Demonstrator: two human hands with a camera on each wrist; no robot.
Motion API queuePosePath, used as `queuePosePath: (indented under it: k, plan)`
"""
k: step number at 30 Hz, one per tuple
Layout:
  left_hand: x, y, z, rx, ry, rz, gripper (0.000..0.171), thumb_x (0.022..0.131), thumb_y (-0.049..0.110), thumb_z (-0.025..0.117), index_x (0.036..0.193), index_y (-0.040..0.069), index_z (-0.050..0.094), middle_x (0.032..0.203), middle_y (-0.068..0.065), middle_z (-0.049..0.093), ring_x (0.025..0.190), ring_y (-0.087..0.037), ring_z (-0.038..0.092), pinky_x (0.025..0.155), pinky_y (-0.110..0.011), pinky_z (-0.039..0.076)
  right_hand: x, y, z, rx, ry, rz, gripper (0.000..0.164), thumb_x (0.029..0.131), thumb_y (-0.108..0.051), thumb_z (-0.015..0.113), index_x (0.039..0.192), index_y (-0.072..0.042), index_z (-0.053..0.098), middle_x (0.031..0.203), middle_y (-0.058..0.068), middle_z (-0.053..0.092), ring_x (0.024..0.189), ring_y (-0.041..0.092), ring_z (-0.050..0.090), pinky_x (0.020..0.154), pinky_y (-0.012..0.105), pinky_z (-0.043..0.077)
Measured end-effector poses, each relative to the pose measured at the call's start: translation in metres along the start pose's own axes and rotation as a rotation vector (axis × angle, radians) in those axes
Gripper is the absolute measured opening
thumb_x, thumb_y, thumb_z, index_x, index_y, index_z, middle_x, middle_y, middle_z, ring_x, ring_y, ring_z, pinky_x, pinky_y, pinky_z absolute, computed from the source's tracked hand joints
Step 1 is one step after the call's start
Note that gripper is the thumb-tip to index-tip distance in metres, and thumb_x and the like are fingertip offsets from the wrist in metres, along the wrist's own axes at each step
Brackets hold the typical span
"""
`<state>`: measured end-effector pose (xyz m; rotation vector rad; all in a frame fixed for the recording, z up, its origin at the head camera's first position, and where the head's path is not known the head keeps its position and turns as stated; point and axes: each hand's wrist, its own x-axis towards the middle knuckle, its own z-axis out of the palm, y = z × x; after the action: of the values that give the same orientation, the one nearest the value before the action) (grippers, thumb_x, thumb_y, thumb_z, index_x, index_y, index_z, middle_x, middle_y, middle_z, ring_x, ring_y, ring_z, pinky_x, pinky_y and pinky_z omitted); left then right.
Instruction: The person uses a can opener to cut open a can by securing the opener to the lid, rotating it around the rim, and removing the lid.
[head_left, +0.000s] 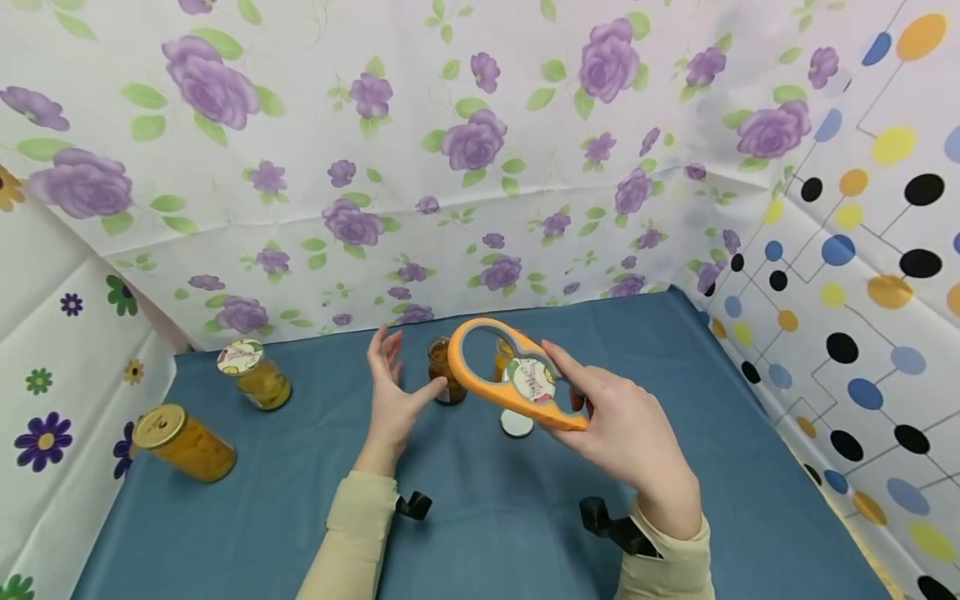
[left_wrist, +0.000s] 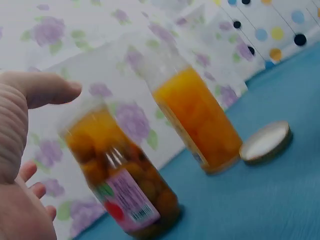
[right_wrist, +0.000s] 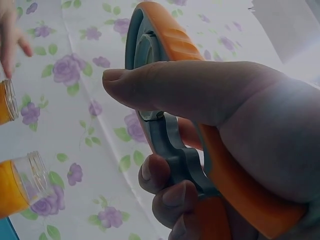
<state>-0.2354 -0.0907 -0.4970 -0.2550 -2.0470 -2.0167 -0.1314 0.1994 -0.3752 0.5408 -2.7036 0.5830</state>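
Note:
My right hand (head_left: 630, 425) grips an orange and grey jar opener (head_left: 468, 379), raised above the table. A patterned jar lid (head_left: 531, 377) sits inside the opener's smaller ring. Beside an uncovered jar (head_left: 441, 379) of dark orange fruit, my left hand (head_left: 392, 400) is held with fingers spread and thumb toward the jar. That same jar shows a pink label (left_wrist: 131, 200) in the left wrist view. Another uncovered jar (left_wrist: 202, 120), filled with orange pieces, stands close by, mostly hidden behind the opener in the head view. A loose lid (left_wrist: 266, 142) lies underside up at its base.
At the table's left are two lidded jars, one with a patterned lid (head_left: 240, 357) and one with a gold lid (head_left: 160, 425). A blue cloth (head_left: 480, 533) covers the table. Flowered sheeting (head_left: 420, 167) hangs behind, and dotted sheeting (head_left: 862, 292) on the right.

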Motion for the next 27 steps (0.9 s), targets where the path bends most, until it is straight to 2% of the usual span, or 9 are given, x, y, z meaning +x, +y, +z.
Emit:
queuePosePath:
  k: [5,8,11,14,16,18,20,23,27]
  plan:
    - [-0.01,0.019,-0.002,-0.071,-0.035,0.091,0.106,0.081,0.0,0.08,0.157,0.016,0.008,0.158,-0.01,0.02,0.144,-0.023,0.016,0.118,-0.057,0.012,0.0,-0.003,0.004,-0.003,-0.026,-0.013,0.085,0.079,-0.045,0.08,0.151,-0.043,0.035,0.074,-0.01,0.048,0.054,0.009,0.037,0.045,0.027,0.031]
    - [-0.016,0.032,0.0,-0.129,-0.034,0.112,0.099,0.084,-0.005,0.075,0.156,0.011,0.01,0.157,-0.012,0.021,0.144,-0.024,0.016,0.117,-0.057,0.012,-0.001,-0.004,0.005,0.003,-0.029,-0.021,0.083,0.08,-0.047,0.079,0.151,-0.042,0.035,0.074,-0.011,0.047,0.054,0.009,0.038,0.045,0.027,0.032]
    - [-0.022,0.05,0.004,-0.205,0.039,0.099,0.079,0.09,-0.002,0.069,0.152,0.004,0.021,0.151,-0.015,0.033,0.139,-0.024,0.027,0.114,-0.051,0.022,-0.001,-0.005,0.006,0.009,-0.029,-0.034,0.082,0.081,-0.048,0.078,0.151,-0.042,0.035,0.074,-0.012,0.047,0.054,0.009,0.037,0.045,0.027,0.031]
    - [-0.028,0.068,0.009,-0.299,0.132,0.058,0.056,0.096,0.007,0.065,0.144,0.001,0.035,0.135,-0.016,0.048,0.127,-0.028,0.042,0.105,-0.039,0.037,-0.001,-0.006,0.007,0.01,-0.033,-0.052,0.083,0.081,-0.049,0.078,0.151,-0.043,0.034,0.074,-0.012,0.046,0.053,0.009,0.037,0.045,0.026,0.031]
    - [-0.033,0.076,0.012,-0.361,0.129,-0.003,0.045,0.099,0.013,0.063,0.138,0.002,0.042,0.126,-0.015,0.053,0.118,-0.03,0.048,0.095,-0.033,0.045,-0.001,-0.007,0.007,0.008,-0.034,-0.061,0.083,0.081,-0.05,0.078,0.151,-0.043,0.034,0.074,-0.013,0.046,0.053,0.009,0.036,0.045,0.026,0.03]
    - [-0.038,0.082,0.016,-0.415,0.037,-0.081,0.042,0.102,0.019,0.06,0.136,0.002,0.043,0.122,-0.016,0.056,0.114,-0.034,0.052,0.094,-0.031,0.048,-0.001,-0.007,0.007,0.004,-0.036,-0.067,0.084,0.08,-0.05,0.079,0.151,-0.044,0.034,0.074,-0.014,0.044,0.052,0.009,0.035,0.045,0.026,0.029]
    - [-0.042,0.085,0.02,-0.465,-0.106,-0.171,0.043,0.104,0.024,0.056,0.139,0.001,0.043,0.124,-0.02,0.055,0.116,-0.038,0.052,0.097,-0.032,0.047,-0.001,-0.008,0.008,0.003,-0.038,-0.072,0.084,0.08,-0.049,0.079,0.151,-0.044,0.034,0.074,-0.014,0.044,0.052,0.009,0.035,0.045,0.026,0.028]
    - [-0.047,0.087,0.025,-0.539,-0.31,-0.293,0.05,0.106,0.03,0.05,0.144,0.0,0.039,0.133,-0.021,0.052,0.122,-0.038,0.049,0.105,-0.035,0.043,0.0,-0.009,0.009,0.01,-0.04,-0.092,0.083,0.08,-0.047,0.08,0.151,-0.043,0.036,0.074,-0.013,0.044,0.052,0.009,0.034,0.045,0.026,0.028]
    - [-0.051,0.088,0.032,-0.685,-0.484,-0.411,0.05,0.108,0.033,0.045,0.145,0.0,0.037,0.138,-0.014,0.049,0.126,-0.027,0.047,0.103,-0.033,0.044,0.002,-0.01,0.01,0.026,-0.037,-0.125,0.083,0.08,-0.044,0.08,0.151,-0.042,0.036,0.074,-0.012,0.046,0.052,0.008,0.034,0.044,0.025,0.029]
